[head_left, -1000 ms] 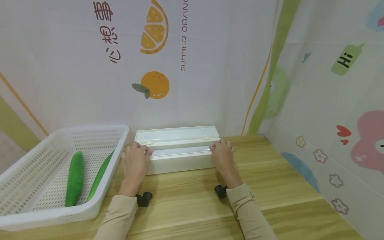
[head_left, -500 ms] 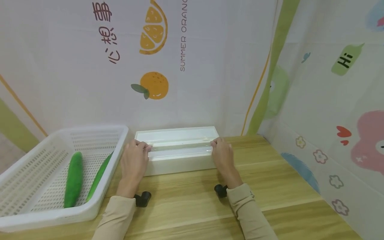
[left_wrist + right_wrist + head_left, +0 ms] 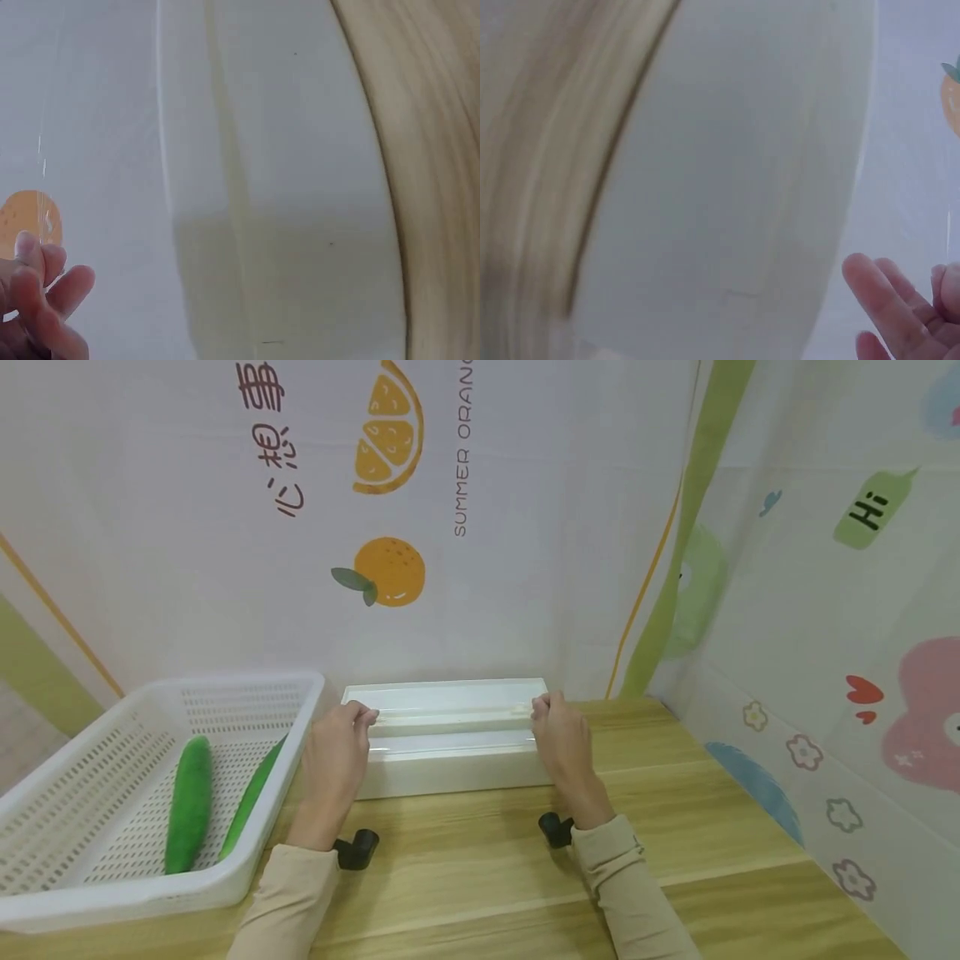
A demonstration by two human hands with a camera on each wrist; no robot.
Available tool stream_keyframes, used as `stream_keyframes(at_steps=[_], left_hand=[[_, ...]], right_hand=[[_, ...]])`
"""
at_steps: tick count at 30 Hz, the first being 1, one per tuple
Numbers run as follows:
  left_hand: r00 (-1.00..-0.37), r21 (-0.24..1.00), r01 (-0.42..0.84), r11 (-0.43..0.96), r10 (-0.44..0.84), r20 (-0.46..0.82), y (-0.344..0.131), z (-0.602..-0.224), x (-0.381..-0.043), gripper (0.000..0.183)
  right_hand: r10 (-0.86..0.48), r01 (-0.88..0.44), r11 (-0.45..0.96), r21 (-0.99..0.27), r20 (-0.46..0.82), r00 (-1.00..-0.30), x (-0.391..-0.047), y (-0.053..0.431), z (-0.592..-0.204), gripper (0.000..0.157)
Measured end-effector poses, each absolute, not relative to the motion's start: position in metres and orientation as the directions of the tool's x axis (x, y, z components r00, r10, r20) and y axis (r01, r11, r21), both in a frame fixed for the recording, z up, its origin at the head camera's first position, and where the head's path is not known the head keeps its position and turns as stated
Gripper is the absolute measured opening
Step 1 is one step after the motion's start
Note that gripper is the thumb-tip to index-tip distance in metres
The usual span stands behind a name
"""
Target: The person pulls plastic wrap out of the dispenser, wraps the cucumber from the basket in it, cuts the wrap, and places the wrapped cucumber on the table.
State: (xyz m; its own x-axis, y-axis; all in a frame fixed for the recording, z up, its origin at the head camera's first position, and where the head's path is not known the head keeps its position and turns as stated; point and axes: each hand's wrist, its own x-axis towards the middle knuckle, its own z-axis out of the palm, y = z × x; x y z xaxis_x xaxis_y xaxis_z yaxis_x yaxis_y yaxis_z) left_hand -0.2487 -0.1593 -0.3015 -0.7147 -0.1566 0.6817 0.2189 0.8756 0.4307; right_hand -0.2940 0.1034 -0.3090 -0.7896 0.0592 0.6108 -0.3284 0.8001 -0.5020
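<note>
A long white cling film dispenser (image 3: 453, 772) stands on the table with its lid (image 3: 450, 696) tipped back. My left hand (image 3: 335, 764) is over its left end, thumb and fingertips pinching the edge of clear cling film (image 3: 43, 161). Over the right end, my right hand (image 3: 564, 743) pinches the other side of that film. The film is transparent and mostly shows by its glints between the hands. In the right wrist view, the index and other fingers (image 3: 881, 300) stretch beside the box, while the pinch sits at the frame's edge.
Left of the dispenser is a white perforated basket (image 3: 247, 860) holding two green cucumbers, one of them (image 3: 189, 802) lying in full view. A printed curtain (image 3: 480, 610) hangs right behind the box. Black wrist-camera mounts (image 3: 358, 849) jut inward from both wrists.
Both hands have risen from inside the dispenser's opening to above its front rim, near the lid, drawing the cling film's edge up and back. The dispenser and basket stay put.
</note>
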Motion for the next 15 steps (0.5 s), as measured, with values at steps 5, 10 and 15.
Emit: stream_keyframes(at_steps=[5,10,15], left_hand=[[-0.719,0.471,0.279,0.836,-0.143,0.680,-0.161,-0.296,-0.247,0.021],[-0.688,0.483,0.312,0.818,-0.155,0.709,-0.160,-0.290,-0.246,0.020],[-0.640,0.473,0.340,0.813,-0.169,0.750,-0.160,-0.286,-0.247,0.018]], right_hand=[[0.057,-0.352,0.753,-0.556,0.588,-0.807,-0.290,0.103,-0.303,0.022],[0.049,-0.398,0.702,-0.591,0.597,-0.801,-0.289,0.104,-0.297,0.021],[0.029,-0.446,0.670,-0.594,0.621,-0.783,-0.287,0.107,-0.293,0.021]])
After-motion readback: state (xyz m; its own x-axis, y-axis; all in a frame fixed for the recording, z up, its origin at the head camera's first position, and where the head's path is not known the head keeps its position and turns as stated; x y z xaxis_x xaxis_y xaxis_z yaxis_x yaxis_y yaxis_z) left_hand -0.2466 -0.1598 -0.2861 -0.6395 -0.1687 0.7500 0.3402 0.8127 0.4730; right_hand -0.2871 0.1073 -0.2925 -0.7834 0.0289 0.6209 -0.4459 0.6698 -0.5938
